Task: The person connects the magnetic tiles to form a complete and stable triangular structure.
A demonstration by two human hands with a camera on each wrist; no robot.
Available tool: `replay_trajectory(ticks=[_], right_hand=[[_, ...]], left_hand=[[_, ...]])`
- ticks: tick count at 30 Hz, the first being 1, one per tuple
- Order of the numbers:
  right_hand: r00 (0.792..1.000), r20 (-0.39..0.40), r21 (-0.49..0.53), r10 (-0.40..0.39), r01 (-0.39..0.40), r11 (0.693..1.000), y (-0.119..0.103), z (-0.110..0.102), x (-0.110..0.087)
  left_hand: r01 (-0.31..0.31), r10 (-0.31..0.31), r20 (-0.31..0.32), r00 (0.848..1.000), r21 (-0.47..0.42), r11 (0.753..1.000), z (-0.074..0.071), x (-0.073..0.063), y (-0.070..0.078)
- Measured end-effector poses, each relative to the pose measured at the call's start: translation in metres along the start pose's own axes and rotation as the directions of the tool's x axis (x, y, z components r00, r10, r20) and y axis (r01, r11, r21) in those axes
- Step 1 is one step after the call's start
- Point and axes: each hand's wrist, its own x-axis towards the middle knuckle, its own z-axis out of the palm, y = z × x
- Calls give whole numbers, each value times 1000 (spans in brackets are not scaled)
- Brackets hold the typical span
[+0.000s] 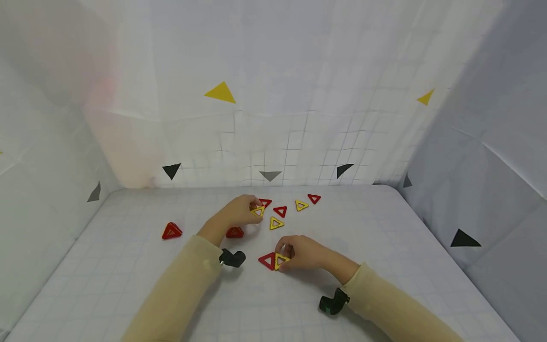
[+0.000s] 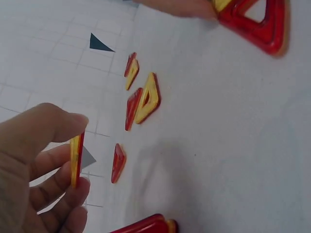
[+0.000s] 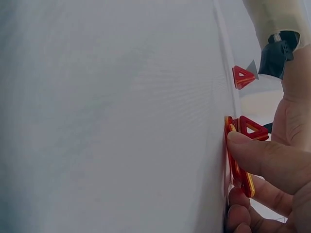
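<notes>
My left hand pinches a yellow-and-red triangular tile between thumb and fingers, above the table; the left wrist view has it edge-on. Lower and to the right, my right hand grips another yellow triangular tile by its side. This one lies edge to edge with a red triangular tile on its left. Below the left hand is a small red pyramid-like piece, partly covered by the wrist. Behind the left fingertips a red tile is partly hidden.
Further loose triangles lie beyond the hands: a red tile, a yellow tile, another yellow one and a far red tile. A second red pyramid-like piece stands at the left. White cloth walls enclose the white table.
</notes>
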Motion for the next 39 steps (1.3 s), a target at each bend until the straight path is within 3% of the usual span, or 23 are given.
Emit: replay_trajectory(ticks=[8,23,30,39], right_hand=[[1000,3,20,13,-13,1000,-1,-1,-1],[1000,-5,6,30,-30,1000,-1,-1,-1],[999,-7,5,37,-37,999,-3,-1,-2],[998,-12,5,58,-58,998,-3,0,-3]], left_hand=[[-55,55,3,998,-5,998,-3,-23,7],[-138,138,47,989,8,990,1,-72,5],[-108,106,117,987,12,994,7,-86,-1],[-114,107,182,978,32,993,15,-101,-10]])
